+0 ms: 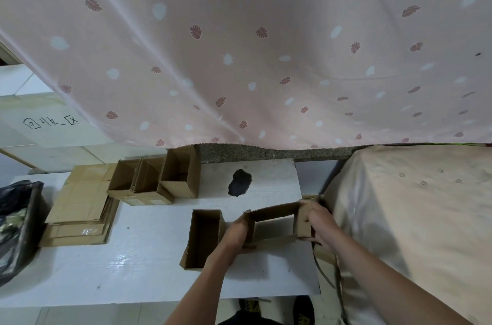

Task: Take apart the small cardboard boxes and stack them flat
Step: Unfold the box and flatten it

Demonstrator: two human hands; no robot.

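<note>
Step in hand: collapsing of one open box (274, 221), judged from the hold at both ends.
Held box: raised just above the white bench (133, 258), near right; long axis running left to right between the two hands.
Left hand (235, 231): grip clamped on the left end panel, fingers curled round the edge.
Right hand (320, 226): grip clamped on the right end panel, thumb on the near face.
Key relation: box centred between both hands, neither nearer; an opposing shear along the long axis likely to fold it flat.
Next box (203, 237): standing open on the bench, touching or just left of the left hand.
Remaining boxes (157, 178): three open ones in a row, far left.
Flat stack (80, 205): flattened cardboard at the left, well apart from the hands; destination lies to the left.
Bystanders: black bag (18, 221) at far left edge.
</note>
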